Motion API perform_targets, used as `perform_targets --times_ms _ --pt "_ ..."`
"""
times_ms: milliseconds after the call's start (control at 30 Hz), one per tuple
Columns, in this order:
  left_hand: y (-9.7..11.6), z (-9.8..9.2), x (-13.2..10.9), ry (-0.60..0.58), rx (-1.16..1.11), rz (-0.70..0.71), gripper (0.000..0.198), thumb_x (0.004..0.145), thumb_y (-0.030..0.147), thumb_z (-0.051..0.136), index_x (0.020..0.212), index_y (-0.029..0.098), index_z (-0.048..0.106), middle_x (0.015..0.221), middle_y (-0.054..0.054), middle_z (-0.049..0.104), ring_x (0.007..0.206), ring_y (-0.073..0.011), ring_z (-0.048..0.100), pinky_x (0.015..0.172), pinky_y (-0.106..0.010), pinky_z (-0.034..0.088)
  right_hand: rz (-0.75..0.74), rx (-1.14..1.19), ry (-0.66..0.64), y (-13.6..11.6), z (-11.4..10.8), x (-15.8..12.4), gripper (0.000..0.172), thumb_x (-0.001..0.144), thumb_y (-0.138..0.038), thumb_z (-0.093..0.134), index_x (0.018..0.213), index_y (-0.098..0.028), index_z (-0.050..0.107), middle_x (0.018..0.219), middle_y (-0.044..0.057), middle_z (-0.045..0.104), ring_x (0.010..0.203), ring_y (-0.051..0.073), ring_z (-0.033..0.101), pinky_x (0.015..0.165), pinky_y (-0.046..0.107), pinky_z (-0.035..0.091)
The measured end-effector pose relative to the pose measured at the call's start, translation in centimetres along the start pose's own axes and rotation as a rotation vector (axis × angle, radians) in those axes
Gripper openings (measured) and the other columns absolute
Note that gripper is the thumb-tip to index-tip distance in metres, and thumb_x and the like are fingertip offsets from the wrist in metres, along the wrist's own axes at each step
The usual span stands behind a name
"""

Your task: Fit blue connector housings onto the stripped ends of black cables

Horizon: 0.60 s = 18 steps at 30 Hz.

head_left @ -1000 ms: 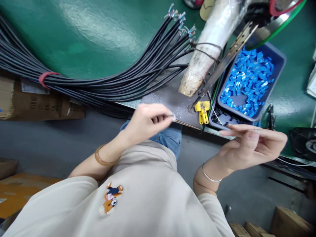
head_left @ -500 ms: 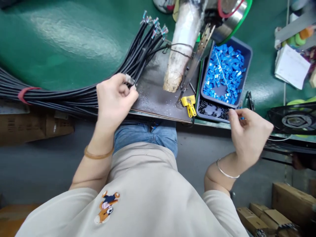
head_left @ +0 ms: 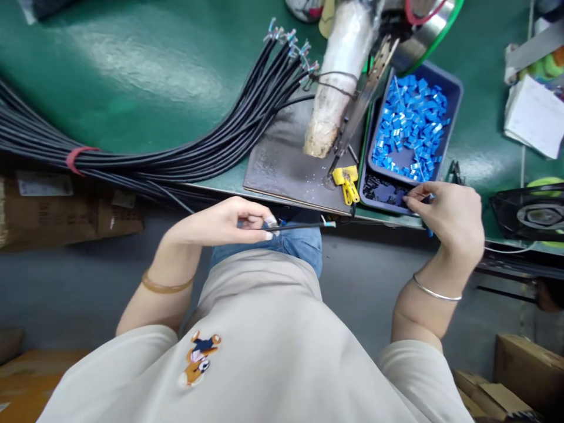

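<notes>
My left hand [head_left: 229,222] is closed in a pinch on one black cable [head_left: 304,225], held level over my lap with its stripped end pointing right. The rest of the black cable bundle [head_left: 185,154] lies on the green table, bound by a red band [head_left: 76,157]. My right hand [head_left: 449,212] is closed at the front edge of the dark tray [head_left: 453,97], fingertips pinching a small blue piece [head_left: 429,232] that is partly hidden. The tray holds several blue connector pieces [head_left: 408,132].
A dark grey mat [head_left: 282,167] lies at the table edge with a yellow clip [head_left: 349,180] on it. A wrapped cylindrical tool [head_left: 335,82] stands above the mat. Cardboard boxes [head_left: 61,202] sit under the table at left. A black fan [head_left: 529,214] is at right.
My left hand has pulled one cable out of the bundle and drawn it down toward my lap. My right hand stayed at the tray's front edge.
</notes>
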<state>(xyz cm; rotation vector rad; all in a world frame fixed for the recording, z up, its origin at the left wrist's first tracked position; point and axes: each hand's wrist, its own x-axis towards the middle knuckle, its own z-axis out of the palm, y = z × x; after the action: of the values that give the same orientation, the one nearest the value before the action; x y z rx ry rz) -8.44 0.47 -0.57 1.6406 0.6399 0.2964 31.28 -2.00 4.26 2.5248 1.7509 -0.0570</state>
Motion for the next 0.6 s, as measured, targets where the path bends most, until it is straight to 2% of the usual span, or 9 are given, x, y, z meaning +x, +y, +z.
perform_targets --times_ms 100,167,233,267,300,367,433,500,600 --pt "1.0 1.3 1.9 -0.041 -0.032 0.086 0.018 0.08 0.028 0.068 0.088 0.012 0.069 0.065 0.003 0.046 0.06 -0.0064 0.038 0.054 -0.017 0.036 0.011 0.014 0.051 0.1 0.5 0.0 0.012 0.058 -0.02 0.082 0.066 -0.019 0.073 0.051 -0.002 0.059 0.046 0.006 0.038 0.06 0.032 0.031" --pt "1.6 2.5 3.1 -0.008 -0.065 0.122 0.02 0.079 0.028 0.069 0.09 0.011 0.069 0.068 0.002 0.051 0.062 -0.0069 0.042 0.055 -0.018 0.038 0.042 0.047 0.159 -0.1 0.6 -0.5 0.015 0.054 -0.017 0.083 0.064 -0.019 0.071 0.043 -0.004 0.051 0.043 0.005 0.038 0.058 0.031 0.032" --pt "2.1 3.7 4.2 0.059 -0.076 0.158 0.018 0.079 0.026 0.068 0.089 0.011 0.069 0.072 0.0 0.057 0.064 -0.0075 0.047 0.058 -0.018 0.04 0.032 0.139 0.357 -0.7 0.5 -1.6 0.015 0.057 -0.015 0.081 0.066 -0.018 0.07 0.047 -0.004 0.053 0.042 0.005 0.039 0.055 0.029 0.034" --pt "2.3 4.3 4.7 0.109 -0.064 0.178 0.016 0.08 0.026 0.066 0.087 0.012 0.069 0.072 0.0 0.059 0.063 -0.0074 0.048 0.058 -0.018 0.04 -0.008 0.217 0.476 -1.3 0.3 -2.3 0.014 0.059 -0.015 0.079 0.069 -0.018 0.068 0.054 -0.002 0.059 0.043 0.004 0.04 0.053 0.027 0.035" --pt "2.4 4.8 5.0 0.177 -0.041 0.196 0.015 0.08 0.025 0.065 0.085 0.012 0.069 0.07 0.0 0.059 0.061 -0.0069 0.047 0.057 -0.018 0.039 -0.046 0.321 0.575 -2.0 0.2 -3.2 0.012 0.063 -0.015 0.076 0.07 -0.017 0.067 0.062 0.0 0.063 0.044 0.004 0.039 0.049 0.025 0.032" --pt "2.7 5.7 5.6 0.329 0.003 0.218 0.013 0.082 0.023 0.063 0.081 0.012 0.069 0.065 0.001 0.058 0.057 -0.006 0.044 0.055 -0.018 0.037 -0.095 0.536 0.751 -3.8 -0.1 -5.1 0.007 0.069 -0.016 0.072 0.07 -0.016 0.065 0.067 0.001 0.063 0.045 0.004 0.04 0.044 0.022 0.028" --pt "2.9 6.3 5.8 0.461 -0.009 0.207 0.013 0.082 0.022 0.062 0.076 0.012 0.067 0.06 0.002 0.055 0.054 -0.0055 0.044 0.052 -0.018 0.036 -0.127 0.776 0.726 -6.0 -0.1 -6.8 0.007 0.071 -0.015 0.072 0.076 -0.017 0.067 0.069 0.0 0.063 0.048 0.004 0.043 0.043 0.021 0.027" --pt "3.1 6.5 5.9 0.53 -0.091 0.171 0.015 0.083 0.022 0.061 0.072 0.012 0.063 0.057 0.002 0.055 0.052 -0.0054 0.045 0.051 -0.018 0.036 -0.163 0.972 0.56 -8.1 0.5 -8.1 0.006 0.074 -0.019 0.072 0.079 -0.019 0.07 0.072 0.0 0.065 0.051 0.005 0.049 0.044 0.019 0.031" --pt "3.4 6.6 5.9 0.561 -0.214 0.127 0.015 0.083 0.022 0.061 0.072 0.012 0.061 0.055 0.002 0.055 0.049 -0.0054 0.048 0.049 -0.018 0.038 -0.242 1.114 0.261 -10.7 2.2 -8.9 0.007 0.078 -0.026 0.072 0.083 -0.022 0.073 0.079 -0.001 0.067 0.052 0.005 0.05 0.044 0.019 0.036"
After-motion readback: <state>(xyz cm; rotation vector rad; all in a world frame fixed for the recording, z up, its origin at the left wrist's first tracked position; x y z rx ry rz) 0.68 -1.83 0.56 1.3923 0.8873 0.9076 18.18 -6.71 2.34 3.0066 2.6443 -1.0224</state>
